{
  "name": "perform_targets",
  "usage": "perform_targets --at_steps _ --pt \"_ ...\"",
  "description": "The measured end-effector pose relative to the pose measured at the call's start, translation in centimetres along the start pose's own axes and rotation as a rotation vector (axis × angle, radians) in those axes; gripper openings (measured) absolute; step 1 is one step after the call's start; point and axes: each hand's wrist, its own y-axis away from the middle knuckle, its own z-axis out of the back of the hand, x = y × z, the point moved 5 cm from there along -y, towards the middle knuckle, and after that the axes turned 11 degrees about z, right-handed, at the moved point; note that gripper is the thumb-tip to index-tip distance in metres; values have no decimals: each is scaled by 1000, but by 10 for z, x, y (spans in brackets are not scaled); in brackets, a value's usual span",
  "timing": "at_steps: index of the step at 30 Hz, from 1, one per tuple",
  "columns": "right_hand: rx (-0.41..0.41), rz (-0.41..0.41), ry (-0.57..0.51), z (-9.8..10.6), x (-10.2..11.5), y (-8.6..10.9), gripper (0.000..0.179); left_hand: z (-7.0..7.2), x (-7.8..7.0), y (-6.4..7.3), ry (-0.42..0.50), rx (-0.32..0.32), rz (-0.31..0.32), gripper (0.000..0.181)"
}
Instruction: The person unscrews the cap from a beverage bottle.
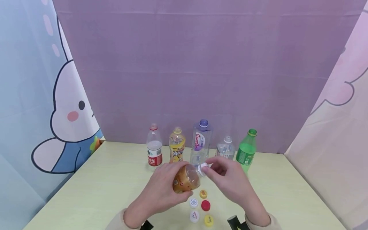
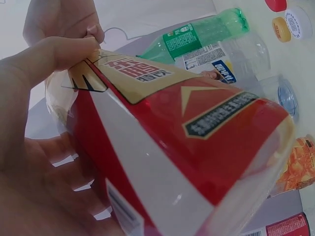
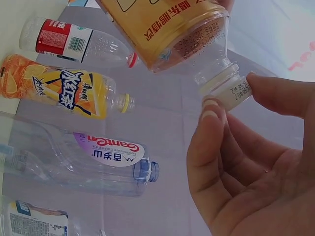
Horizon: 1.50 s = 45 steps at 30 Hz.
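My left hand [image 1: 165, 188] grips a clear plastic bottle [image 1: 188, 179] with a gold and red label, held tilted above the table with its neck toward the right. In the left wrist view the thumb lies over the label [image 2: 162, 128] and the fingers curl behind the bottle. My right hand [image 1: 230, 179] pinches the white cap [image 3: 235, 93] between thumb and fingers at the bottle's mouth. Small print shows on the cap's side. Whether the cap is still threaded on cannot be told. Below the bottle lie several loose caps, among them a red cap [image 1: 205, 205] and a yellow cap [image 1: 209, 220].
Behind the hands stand several bottles in a row: a red-labelled bottle [image 1: 154, 153], a yellow-labelled bottle [image 1: 176, 147], a tall bluish bottle [image 1: 200, 143], a short clear bottle [image 1: 225, 148] and a green bottle [image 1: 246, 150]. A purple cloth [image 1: 184, 80] hangs behind the table [image 1: 95, 179].
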Motion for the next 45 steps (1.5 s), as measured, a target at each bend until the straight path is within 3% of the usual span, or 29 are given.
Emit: perform_targets --at_steps 20,26,35,45 --pt "29 335 -50 1 11 2 31 -2 2 0 15 8 -1 67" --pt "-19 365 -45 2 13 2 20 -2 0 0 19 11 -18 68" --pt "5 393 -61 0 15 3 35 -1 -1 0 16 13 -18 68" --pt "11 293 -38 0 10 0 30 -2 1 -1 14 30 19 68"
